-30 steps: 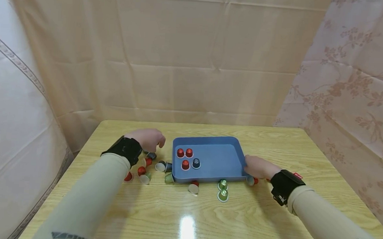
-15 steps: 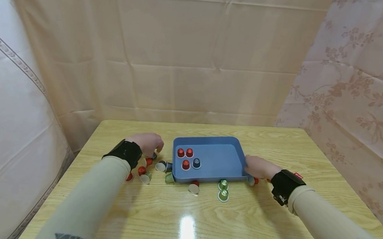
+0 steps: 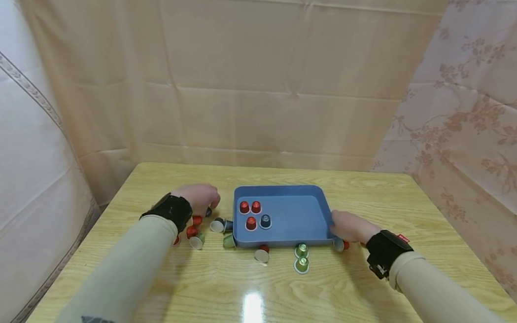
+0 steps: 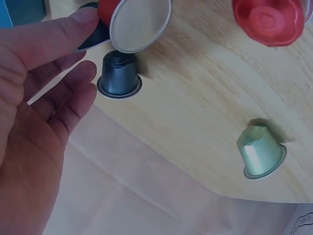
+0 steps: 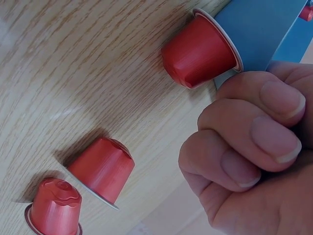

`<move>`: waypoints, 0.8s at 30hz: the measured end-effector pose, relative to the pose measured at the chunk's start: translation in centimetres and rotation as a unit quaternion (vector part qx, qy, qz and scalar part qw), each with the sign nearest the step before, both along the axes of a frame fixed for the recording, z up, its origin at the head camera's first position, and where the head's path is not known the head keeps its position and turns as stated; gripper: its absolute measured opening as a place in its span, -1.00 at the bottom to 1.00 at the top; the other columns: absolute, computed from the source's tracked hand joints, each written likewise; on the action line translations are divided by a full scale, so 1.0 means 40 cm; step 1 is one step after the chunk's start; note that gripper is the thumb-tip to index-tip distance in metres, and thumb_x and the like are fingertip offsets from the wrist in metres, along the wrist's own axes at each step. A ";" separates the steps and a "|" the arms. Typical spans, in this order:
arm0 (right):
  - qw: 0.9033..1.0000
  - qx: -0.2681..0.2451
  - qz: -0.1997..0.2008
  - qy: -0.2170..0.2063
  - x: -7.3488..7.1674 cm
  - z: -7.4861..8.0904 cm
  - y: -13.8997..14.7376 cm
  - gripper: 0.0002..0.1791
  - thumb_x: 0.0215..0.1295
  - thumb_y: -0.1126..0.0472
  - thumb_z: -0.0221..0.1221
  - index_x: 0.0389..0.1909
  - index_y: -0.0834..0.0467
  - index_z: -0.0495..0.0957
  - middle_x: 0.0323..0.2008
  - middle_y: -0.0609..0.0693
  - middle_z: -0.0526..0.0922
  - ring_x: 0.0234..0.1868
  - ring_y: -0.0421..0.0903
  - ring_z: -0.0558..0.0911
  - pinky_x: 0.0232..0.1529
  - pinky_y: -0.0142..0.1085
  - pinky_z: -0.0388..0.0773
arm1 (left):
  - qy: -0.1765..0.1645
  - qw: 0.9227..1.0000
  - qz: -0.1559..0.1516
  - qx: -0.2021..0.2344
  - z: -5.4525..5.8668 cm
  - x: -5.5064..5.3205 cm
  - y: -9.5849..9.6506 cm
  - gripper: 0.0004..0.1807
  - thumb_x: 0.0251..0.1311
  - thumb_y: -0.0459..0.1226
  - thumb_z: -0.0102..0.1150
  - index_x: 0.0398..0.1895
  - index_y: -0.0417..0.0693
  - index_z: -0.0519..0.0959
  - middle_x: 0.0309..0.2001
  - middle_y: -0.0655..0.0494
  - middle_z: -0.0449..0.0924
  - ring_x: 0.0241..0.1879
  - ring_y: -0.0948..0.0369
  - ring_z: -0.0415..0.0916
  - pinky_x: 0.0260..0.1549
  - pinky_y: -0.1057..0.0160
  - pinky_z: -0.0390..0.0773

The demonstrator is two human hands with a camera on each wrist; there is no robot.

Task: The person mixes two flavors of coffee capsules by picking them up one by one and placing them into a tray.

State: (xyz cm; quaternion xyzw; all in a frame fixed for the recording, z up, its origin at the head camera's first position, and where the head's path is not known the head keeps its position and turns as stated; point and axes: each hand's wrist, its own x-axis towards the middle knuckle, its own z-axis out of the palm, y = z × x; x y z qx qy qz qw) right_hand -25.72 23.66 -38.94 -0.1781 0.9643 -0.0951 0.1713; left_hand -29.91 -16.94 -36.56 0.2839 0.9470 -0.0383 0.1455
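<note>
My left hand (image 3: 198, 198) is over the loose coffee capsules left of the blue tray (image 3: 299, 216). In the left wrist view its thumb and index finger pinch a dark coffee capsule (image 4: 101, 34), its far part hidden behind a red capsule (image 4: 141, 27). A second dark capsule (image 4: 120, 76) stands upright close to the fingertips. My right hand (image 3: 350, 225) grips the tray's right rim, fingers curled; its thumb is hidden in the right wrist view. Lying against the tray wall beside that hand is a red capsule (image 5: 200, 54). Inside the tray, three red capsules (image 3: 251, 223) and one dark capsule (image 3: 265, 221) stand lid down.
Two green capsules (image 3: 301, 264) stand before the tray, with a red capsule (image 3: 262, 253) on its side nearby. A green capsule (image 3: 229, 241) lies at the tray's front left corner. Two more red capsules (image 5: 101, 171) sit beyond my right hand. A beige curtain (image 3: 263, 83) hangs behind the table.
My left hand has lowered slightly among the capsules, and its fingers have closed on a dark one. A red capsule beside it has shifted a little left. The right hand stays at the tray.
</note>
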 end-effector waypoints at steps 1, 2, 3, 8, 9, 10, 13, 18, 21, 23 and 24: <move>1.000 0.000 0.001 0.000 0.000 0.000 0.000 -0.74 0.35 0.33 0.00 -0.10 0.48 0.39 -0.37 0.14 0.47 -0.37 0.02 0.48 -0.32 -0.13 0.45 | 0.002 1.000 -0.001 0.001 -0.003 0.000 -0.001 -0.77 0.02 -0.46 0.34 -0.30 0.02 0.63 -0.33 0.18 0.52 -0.35 0.17 0.41 -0.31 0.19 0.53; 1.000 -0.001 0.001 0.000 0.000 0.001 0.001 -0.75 0.34 0.33 0.00 -0.11 0.48 0.39 -0.37 0.14 0.47 -0.37 0.02 0.48 -0.32 -0.13 0.45 | 0.005 1.000 -0.004 0.000 -0.005 -0.001 -0.003 -0.79 0.03 -0.45 0.34 -0.32 0.03 0.62 -0.34 0.20 0.51 -0.36 0.17 0.41 -0.33 0.20 0.52; 1.000 -0.001 0.001 0.000 -0.001 0.001 0.002 -0.75 0.34 0.33 0.00 -0.11 0.48 0.39 -0.37 0.14 0.47 -0.37 0.02 0.48 -0.32 -0.13 0.45 | 0.008 1.000 -0.007 -0.001 -0.008 -0.002 -0.003 -0.80 0.03 -0.45 0.34 -0.34 0.03 0.62 -0.36 0.21 0.50 -0.37 0.17 0.40 -0.34 0.20 0.51; 1.000 -0.001 -0.001 -0.005 -0.002 0.001 0.000 -0.76 0.33 0.34 0.00 -0.11 0.47 0.39 -0.40 0.13 0.46 -0.40 0.00 0.49 -0.36 -0.16 0.45 | 0.023 0.999 -0.030 -0.007 -0.022 -0.014 -0.007 -0.79 0.03 -0.46 0.35 -0.34 0.03 0.63 -0.38 0.21 0.50 -0.39 0.19 0.40 -0.31 0.21 0.54; 1.000 -0.001 -0.002 -0.006 -0.002 0.001 -0.001 -0.76 0.33 0.34 0.00 -0.12 0.47 0.40 -0.40 0.13 0.46 -0.41 0.00 0.49 -0.37 -0.18 0.45 | 0.026 0.999 -0.034 -0.008 -0.025 -0.016 -0.008 -0.79 0.02 -0.46 0.35 -0.35 0.03 0.63 -0.39 0.21 0.50 -0.39 0.19 0.40 -0.31 0.21 0.54; 1.000 -0.001 -0.002 -0.006 -0.002 0.002 -0.002 -0.77 0.33 0.34 -0.01 -0.13 0.46 0.40 -0.41 0.12 0.46 -0.42 -0.01 0.49 -0.38 -0.19 0.44 | 0.029 0.999 -0.037 -0.009 -0.028 -0.018 -0.008 -0.79 0.02 -0.46 0.35 -0.35 0.03 0.63 -0.40 0.21 0.51 -0.40 0.19 0.41 -0.31 0.21 0.55; 1.000 -0.001 -0.003 -0.008 -0.001 0.004 0.000 -0.79 0.32 0.34 -0.01 -0.16 0.45 0.40 -0.42 0.12 0.46 -0.45 -0.02 0.49 -0.42 -0.21 0.44 | 0.034 0.999 -0.041 -0.010 -0.033 -0.020 -0.009 -0.80 0.02 -0.46 0.35 -0.37 0.03 0.64 -0.42 0.23 0.50 -0.41 0.20 0.41 -0.33 0.22 0.54; 1.000 0.001 -0.005 -0.011 -0.001 0.005 0.001 -0.79 0.33 0.34 -0.02 -0.15 0.44 0.40 -0.42 0.12 0.46 -0.45 -0.02 0.50 -0.42 -0.21 0.44 | 0.032 0.998 -0.048 -0.008 -0.032 -0.017 -0.008 -0.81 0.03 -0.49 0.31 -0.37 -0.02 0.63 -0.44 0.20 0.50 -0.42 0.19 0.41 -0.31 0.18 0.56; 1.000 0.003 -0.004 -0.014 -0.001 0.007 0.001 -0.78 0.33 0.34 -0.01 -0.14 0.44 0.40 -0.41 0.12 0.46 -0.43 -0.01 0.49 -0.40 -0.19 0.44 | 0.030 0.998 -0.046 -0.010 -0.031 -0.015 -0.004 -0.82 0.05 -0.50 0.28 -0.38 -0.04 0.63 -0.44 0.19 0.50 -0.42 0.19 0.42 -0.31 0.16 0.57; 1.000 0.004 -0.002 -0.014 -0.001 0.008 0.002 -0.78 0.33 0.34 -0.01 -0.14 0.44 0.40 -0.41 0.12 0.46 -0.44 -0.01 0.49 -0.40 -0.19 0.44 | 0.029 0.999 -0.042 -0.010 -0.031 -0.014 -0.002 -0.83 0.06 -0.50 0.28 -0.37 -0.04 0.63 -0.44 0.19 0.51 -0.42 0.19 0.42 -0.31 0.16 0.57; 1.000 0.003 -0.002 -0.015 0.000 0.009 0.002 -0.78 0.33 0.34 -0.01 -0.14 0.44 0.40 -0.41 0.12 0.46 -0.44 -0.01 0.49 -0.41 -0.19 0.44 | 0.027 0.999 -0.040 -0.009 -0.031 -0.015 -0.002 -0.83 0.07 -0.49 0.28 -0.37 -0.04 0.63 -0.44 0.19 0.51 -0.42 0.19 0.43 -0.31 0.16 0.57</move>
